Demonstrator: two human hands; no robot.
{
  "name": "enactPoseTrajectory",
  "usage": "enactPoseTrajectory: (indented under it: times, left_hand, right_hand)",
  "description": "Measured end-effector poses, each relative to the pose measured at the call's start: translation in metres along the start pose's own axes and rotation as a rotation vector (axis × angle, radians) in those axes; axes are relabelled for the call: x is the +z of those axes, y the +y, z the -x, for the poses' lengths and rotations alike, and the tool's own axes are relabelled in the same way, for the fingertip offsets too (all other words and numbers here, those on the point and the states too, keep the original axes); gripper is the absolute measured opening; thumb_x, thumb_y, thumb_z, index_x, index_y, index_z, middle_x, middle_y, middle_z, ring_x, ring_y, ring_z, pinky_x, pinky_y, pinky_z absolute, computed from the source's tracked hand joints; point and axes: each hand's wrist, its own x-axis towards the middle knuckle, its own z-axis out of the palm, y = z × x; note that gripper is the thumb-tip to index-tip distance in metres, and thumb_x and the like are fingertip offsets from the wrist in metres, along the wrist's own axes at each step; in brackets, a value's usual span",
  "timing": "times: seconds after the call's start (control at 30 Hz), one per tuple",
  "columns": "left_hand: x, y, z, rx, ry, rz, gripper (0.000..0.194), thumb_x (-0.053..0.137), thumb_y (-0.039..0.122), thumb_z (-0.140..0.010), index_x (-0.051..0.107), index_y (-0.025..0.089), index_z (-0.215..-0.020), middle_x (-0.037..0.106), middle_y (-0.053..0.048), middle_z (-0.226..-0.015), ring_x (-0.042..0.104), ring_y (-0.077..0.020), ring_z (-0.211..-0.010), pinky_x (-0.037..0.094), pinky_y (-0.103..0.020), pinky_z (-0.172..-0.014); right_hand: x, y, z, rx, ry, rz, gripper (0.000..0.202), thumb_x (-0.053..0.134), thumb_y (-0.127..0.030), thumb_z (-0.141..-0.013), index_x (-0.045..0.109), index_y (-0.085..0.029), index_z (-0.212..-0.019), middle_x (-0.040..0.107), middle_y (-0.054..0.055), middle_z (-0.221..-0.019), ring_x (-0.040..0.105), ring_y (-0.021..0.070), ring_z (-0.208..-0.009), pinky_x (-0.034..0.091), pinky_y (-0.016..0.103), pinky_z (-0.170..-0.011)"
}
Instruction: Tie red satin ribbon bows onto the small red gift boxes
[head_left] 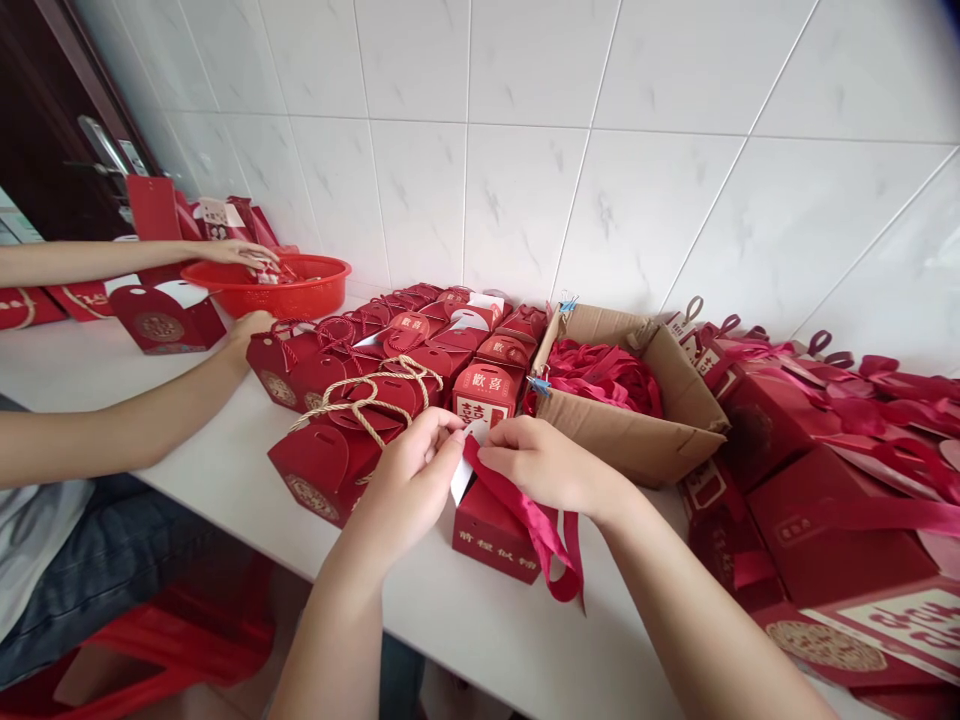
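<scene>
While my right hand point(541, 462) pinches the ribbon point(543, 528), my left hand point(420, 468) grips the box point(487, 547) by its white flap point(460, 482). I see it left of the carton point(637, 447), on the near side.

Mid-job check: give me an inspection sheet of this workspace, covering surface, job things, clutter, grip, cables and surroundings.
Surface: white table, crowded along the wall side.
Job things: near red box under the hands, with a loose red ribbon trailing over it.
Clutter: rope-handled boxes at left; cardboard carton of ribbon behind; ribboned boxes piled at right.
Grip: right hand pinches the ribbon; left hand is at the white flap, its exact hold unclear.
Cables: nothing seen.
Surroundings: tiled wall behind; at left, a co-worker's hand over a red basin.
</scene>
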Motion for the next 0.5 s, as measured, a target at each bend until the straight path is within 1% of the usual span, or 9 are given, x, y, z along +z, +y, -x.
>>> enactPoseTrajectory:
  times: [0.13,0.23,0.3,0.33,0.37,0.43,0.47,0.5]
  left_hand:
    - [0.001,-0.003,-0.001,-0.026,0.015,0.004,0.034,0.044,0.055,-0.088,0.054,0.024,-0.078,0.049,0.003,-0.065,0.049,-0.0156,-0.062,0.038,-0.025,-0.056]
    - [0.001,-0.003,-0.003,-0.009,0.019,-0.002,0.035,0.049,0.051,-0.087,0.049,0.022,-0.067,0.047,0.003,-0.061,0.048,-0.0147,-0.059,0.038,-0.025,-0.054]
    - [0.001,0.0,-0.003,0.014,0.007,0.102,0.034,0.052,0.047,-0.087,0.048,0.021,-0.065,0.048,0.004,-0.06,0.049,-0.0135,-0.059,0.042,-0.024,-0.054]
    - [-0.001,0.003,-0.002,0.027,0.032,0.195,0.033,0.054,0.045,-0.086,0.049,0.02,-0.065,0.05,0.003,-0.06,0.051,-0.0131,-0.059,0.045,-0.024,-0.055]
    - [-0.003,0.006,-0.001,0.046,0.087,0.307,0.031,0.056,0.043,-0.086,0.051,0.02,-0.066,0.052,0.003,-0.059,0.053,-0.0129,-0.058,0.048,-0.024,-0.056]
    - [-0.008,0.011,0.002,0.108,0.247,0.548,0.025,0.061,0.039,-0.082,0.056,0.02,-0.067,0.057,0.003,-0.059,0.058,-0.0134,-0.058,0.053,-0.026,-0.057]
    - [-0.012,0.013,0.003,0.142,0.332,0.66,0.02,0.065,0.036,-0.079,0.059,0.02,-0.068,0.06,0.003,-0.059,0.06,-0.014,-0.058,0.054,-0.027,-0.056]
    - [-0.017,0.015,0.005,0.173,0.41,0.757,0.016,0.069,0.033,-0.075,0.061,0.021,-0.069,0.062,0.003,-0.058,0.062,-0.0146,-0.057,0.055,-0.027,-0.054]
  right_hand:
    - [0.004,-0.002,0.0,-0.084,0.005,0.048,0.021,0.04,-0.021,-0.082,0.04,-0.019,-0.061,0.047,-0.003,-0.064,0.043,0.012,-0.062,0.032,0.024,-0.06]
    - [0.002,-0.003,0.001,-0.099,0.022,0.133,0.022,0.041,-0.022,-0.084,0.042,-0.019,-0.062,0.051,-0.002,-0.065,0.046,0.0124,-0.063,0.033,0.025,-0.062]
    - [-0.004,-0.004,0.004,-0.113,0.071,0.196,0.025,0.042,-0.027,-0.087,0.046,-0.018,-0.064,0.055,0.0,-0.068,0.049,0.0134,-0.065,0.035,0.026,-0.064]
    - [-0.008,-0.004,0.007,-0.115,0.114,0.228,0.026,0.042,-0.029,-0.088,0.049,-0.018,-0.066,0.057,0.001,-0.071,0.05,0.0142,-0.068,0.036,0.027,-0.066]
    - [-0.014,-0.003,0.011,-0.11,0.161,0.26,0.026,0.041,-0.03,-0.089,0.053,-0.018,-0.07,0.059,0.002,-0.075,0.052,0.0151,-0.071,0.037,0.028,-0.067]
    - [-0.028,0.0,0.02,-0.063,0.225,0.321,0.019,0.043,-0.024,-0.088,0.059,-0.019,-0.078,0.063,0.004,-0.085,0.055,0.0164,-0.077,0.039,0.028,-0.07]
    - [-0.035,0.003,0.026,-0.017,0.221,0.348,0.016,0.045,-0.02,-0.085,0.061,-0.02,-0.082,0.064,0.004,-0.088,0.056,0.0166,-0.079,0.04,0.027,-0.069]
    - [-0.042,0.006,0.031,0.044,0.186,0.376,0.016,0.048,-0.016,-0.081,0.063,-0.02,-0.085,0.066,0.003,-0.09,0.057,0.0168,-0.079,0.041,0.027,-0.068]
